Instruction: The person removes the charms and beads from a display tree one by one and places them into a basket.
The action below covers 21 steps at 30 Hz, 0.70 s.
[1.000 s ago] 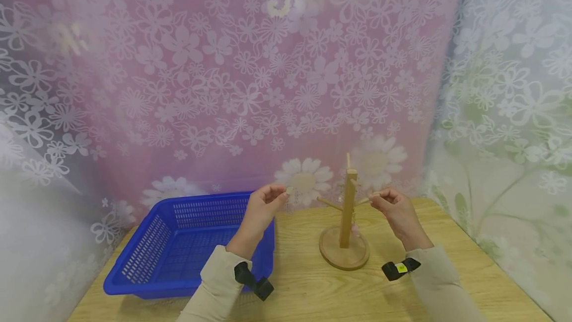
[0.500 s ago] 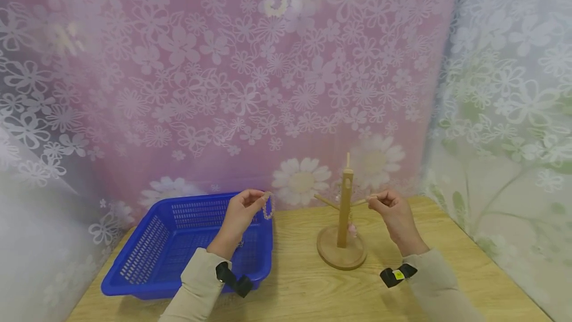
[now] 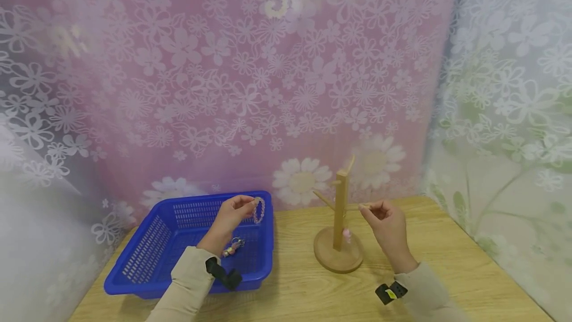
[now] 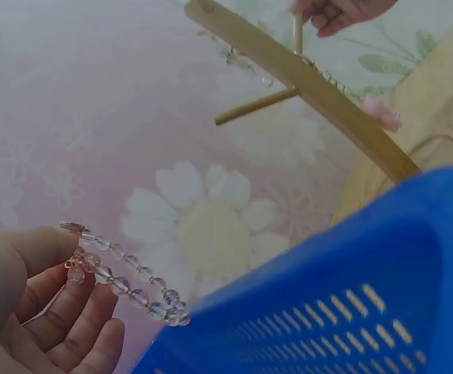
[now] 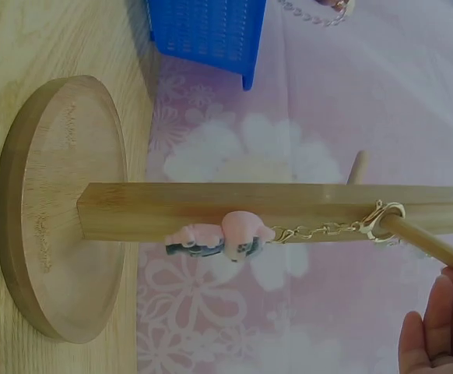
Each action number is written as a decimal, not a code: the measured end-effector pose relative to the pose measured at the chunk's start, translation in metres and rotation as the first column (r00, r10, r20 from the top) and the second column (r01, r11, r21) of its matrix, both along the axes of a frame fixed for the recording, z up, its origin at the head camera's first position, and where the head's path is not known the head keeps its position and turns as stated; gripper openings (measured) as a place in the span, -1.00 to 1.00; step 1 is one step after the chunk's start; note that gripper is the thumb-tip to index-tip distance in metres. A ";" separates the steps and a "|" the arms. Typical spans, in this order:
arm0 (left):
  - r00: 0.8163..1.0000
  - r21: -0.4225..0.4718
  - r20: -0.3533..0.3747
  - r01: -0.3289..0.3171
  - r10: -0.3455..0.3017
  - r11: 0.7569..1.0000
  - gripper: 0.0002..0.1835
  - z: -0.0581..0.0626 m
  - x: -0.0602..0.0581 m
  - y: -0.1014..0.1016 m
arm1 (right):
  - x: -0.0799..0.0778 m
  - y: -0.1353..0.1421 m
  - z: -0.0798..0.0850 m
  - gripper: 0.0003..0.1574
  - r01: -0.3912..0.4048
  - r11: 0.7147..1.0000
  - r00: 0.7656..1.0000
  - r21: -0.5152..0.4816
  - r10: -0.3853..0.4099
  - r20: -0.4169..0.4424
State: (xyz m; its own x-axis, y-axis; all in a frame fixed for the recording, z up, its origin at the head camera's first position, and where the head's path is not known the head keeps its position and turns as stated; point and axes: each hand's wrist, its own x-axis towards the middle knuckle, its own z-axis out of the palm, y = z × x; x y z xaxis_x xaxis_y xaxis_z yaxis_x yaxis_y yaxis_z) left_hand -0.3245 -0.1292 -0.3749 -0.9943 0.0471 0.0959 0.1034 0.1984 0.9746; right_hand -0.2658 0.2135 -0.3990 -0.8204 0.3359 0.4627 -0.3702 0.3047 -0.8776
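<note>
A: What do we see of the surface and the room?

B: We have a pale, wood-grained surface [image 3: 304, 289], a pink curtain [image 3: 277, 63] printed with white flowers behind it, and a paler curtain [image 3: 505, 128] with green leaves along the right. A blue basket [image 3: 145, 252] sits on the left part of the surface, and we can pick out a beaded trinket [image 3: 233, 247] lying inside. Well to the right of the basket is a wooden stand [image 3: 340, 212], its round base [image 5: 71, 257] resting on the surface.

A: Does anything hang from the stand?

B: We see a pink charm [image 5: 242, 236] on a gold chain [image 5: 312, 231]; its clasp loops round one peg [image 5: 429, 245]. There is also a beaded strand [image 4: 246, 66] near the top, though we cannot tell what it hangs from.

A: And how are the hands posed?

B: The left hand [image 3: 228, 220] reaches over the right side of the basket. Its grip pinches a bracelet [image 3: 259, 211] of clear beads between thumb and forefinger, so the loop hangs at the fingertips, well apart from the stand. The right hand [image 3: 388, 230] comes up on the right of the stand, its grip pinching the outer end of that peg.

A: Anything on the forearms?

B: We notice beige sleeves [image 3: 185, 275] and a dark strap [image 3: 215, 267] at each wrist.
</note>
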 end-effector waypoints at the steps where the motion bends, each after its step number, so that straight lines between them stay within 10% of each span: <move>1: 1.000 0.003 0.006 0.001 -0.001 1.000 -0.74 -0.001 -0.001 -0.002 | 0.001 -0.002 0.000 -0.78 0.001 1.000 1.000 0.007 -0.001 -0.003; 21: 0.992 -0.207 0.078 0.111 -0.096 0.972 -0.76 -0.024 -0.016 -0.057 | -0.011 0.026 0.012 -0.56 -0.203 0.961 0.979 0.189 0.194 0.064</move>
